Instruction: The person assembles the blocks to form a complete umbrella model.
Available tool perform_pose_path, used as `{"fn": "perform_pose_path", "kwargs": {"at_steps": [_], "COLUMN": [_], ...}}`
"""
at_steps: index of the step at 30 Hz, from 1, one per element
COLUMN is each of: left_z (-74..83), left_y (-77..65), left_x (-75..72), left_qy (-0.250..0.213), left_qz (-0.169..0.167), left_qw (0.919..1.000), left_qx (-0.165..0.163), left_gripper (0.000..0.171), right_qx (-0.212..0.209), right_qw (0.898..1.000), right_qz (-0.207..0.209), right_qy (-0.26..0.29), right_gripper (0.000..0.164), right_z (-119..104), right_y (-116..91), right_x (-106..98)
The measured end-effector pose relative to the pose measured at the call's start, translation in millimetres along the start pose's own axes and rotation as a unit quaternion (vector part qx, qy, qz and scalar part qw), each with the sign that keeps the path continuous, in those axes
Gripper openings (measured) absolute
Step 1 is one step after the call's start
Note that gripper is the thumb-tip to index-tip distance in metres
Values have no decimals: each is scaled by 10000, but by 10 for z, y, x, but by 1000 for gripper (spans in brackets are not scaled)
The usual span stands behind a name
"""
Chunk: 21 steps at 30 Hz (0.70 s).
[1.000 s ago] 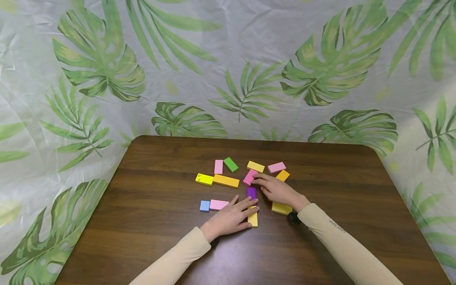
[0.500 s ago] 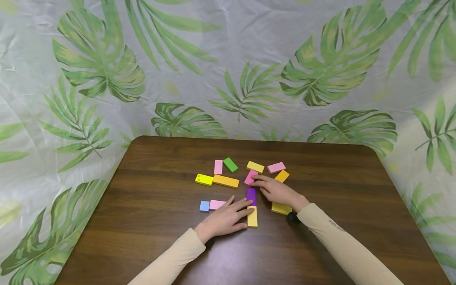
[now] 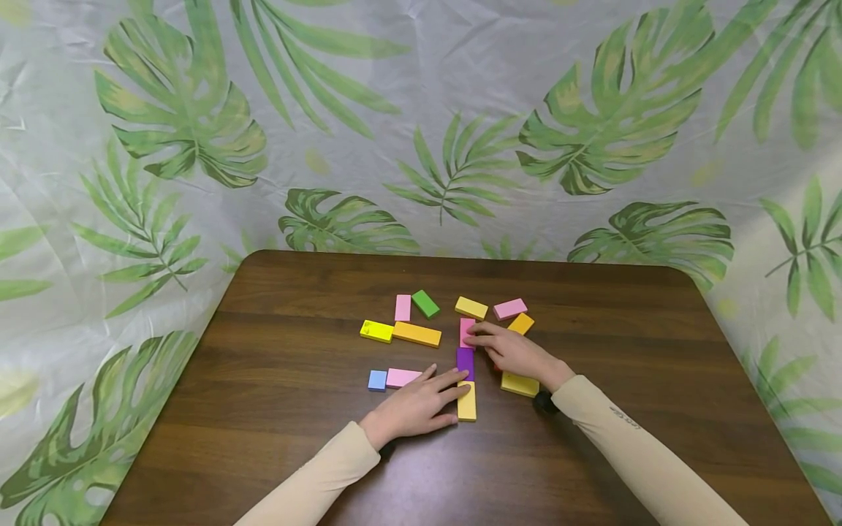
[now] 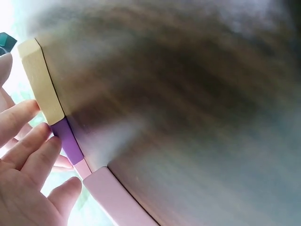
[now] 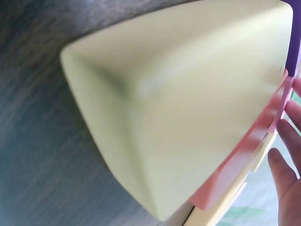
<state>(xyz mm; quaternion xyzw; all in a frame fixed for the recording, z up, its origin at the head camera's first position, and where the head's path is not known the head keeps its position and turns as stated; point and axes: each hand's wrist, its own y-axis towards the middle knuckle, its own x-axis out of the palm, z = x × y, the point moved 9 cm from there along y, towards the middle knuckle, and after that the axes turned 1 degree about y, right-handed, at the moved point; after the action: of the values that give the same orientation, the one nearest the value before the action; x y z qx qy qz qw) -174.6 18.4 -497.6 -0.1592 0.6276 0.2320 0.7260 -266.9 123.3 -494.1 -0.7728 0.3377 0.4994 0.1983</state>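
Lying outstretched, the left hand [image 3: 416, 404] seemingly steadies the purple block [image 3: 464, 359]; the right hand [image 3: 516, 351], uncurled, touches the deep-pink block [image 3: 466, 327], perhaps aligning both toward the worktop [image 3: 316, 281]'s far edge.

Purple block [image 3: 465, 361], pink block [image 3: 465, 329], yellow block [image 3: 466, 407], brown-grained table [image 3: 283, 402], green-leafed grey cloth [image 3: 460, 80]

Bright pink block [image 3: 465, 324], formerly slanted, now straight in line with the purple block [image 3: 464, 359].

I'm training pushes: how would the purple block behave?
The purple block looks straight-edged, so probably stiff. Lying flat, it should slide, not roll. Pushed toward the abutting pale yellow block, it would likely move that too.
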Motion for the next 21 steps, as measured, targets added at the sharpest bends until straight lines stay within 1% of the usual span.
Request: {"fn": "perform_pose_path", "kwargs": {"at_steps": [8,21], "left_z": [-10,26], "left_y": [-6,-16], "left_x": [24,35], "left_qy": [-27,-54], "left_qz": [-48,-127], "left_qw": [10000,9999], "left_qx": [-23,-4], "left_gripper": [53,53], "right_qx": [60,-16], "right_qw": [9999,10000], "right_qz": [-11,-3], "right_qy": [-86,-93], "right_gripper": [38,37], "right_z": [-9,-54], "right_y": [-4,-22], "right_x": [10,14]}}
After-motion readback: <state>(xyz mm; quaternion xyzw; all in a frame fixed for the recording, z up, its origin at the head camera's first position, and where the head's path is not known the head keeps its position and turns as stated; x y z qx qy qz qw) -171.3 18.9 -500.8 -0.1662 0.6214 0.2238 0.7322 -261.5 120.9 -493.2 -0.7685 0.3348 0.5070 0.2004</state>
